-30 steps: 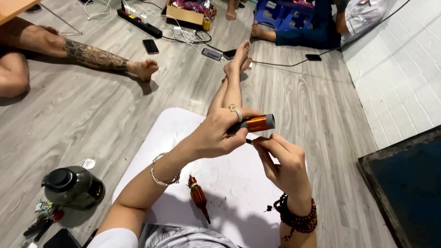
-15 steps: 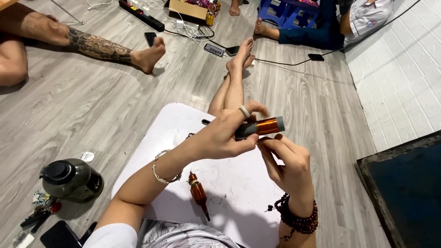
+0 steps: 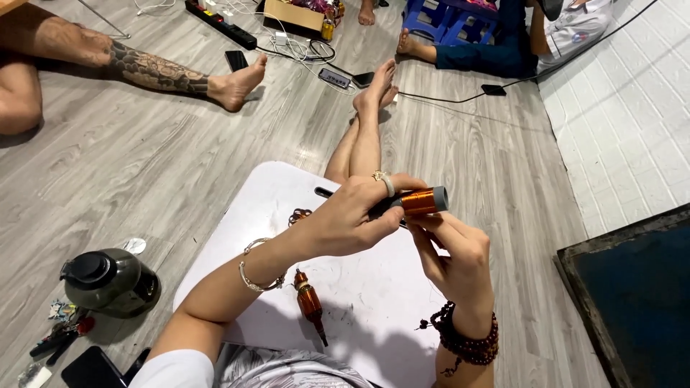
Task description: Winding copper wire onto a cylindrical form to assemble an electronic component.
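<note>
Both hands on a copper-wound coil above a white lap board.

Nearest: a second copper tool (image 3: 310, 305) lies on the white board (image 3: 266, 208), below the left wrist. Left hand (image 3: 345, 219) grips the coil's (image 3: 422, 200) dark shaft; right hand (image 3: 453, 248) pinches it from beneath. Left of the hands: dark green jug (image 3: 109, 282). Beyond them: power strip (image 3: 219, 23), cardboard box (image 3: 291, 16).

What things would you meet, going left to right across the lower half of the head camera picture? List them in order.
Dark green jug → orange pen-shaped tool lying on the white board → left hand → copper-coloured coil held by both hands → right hand → dark framed panel.
</note>
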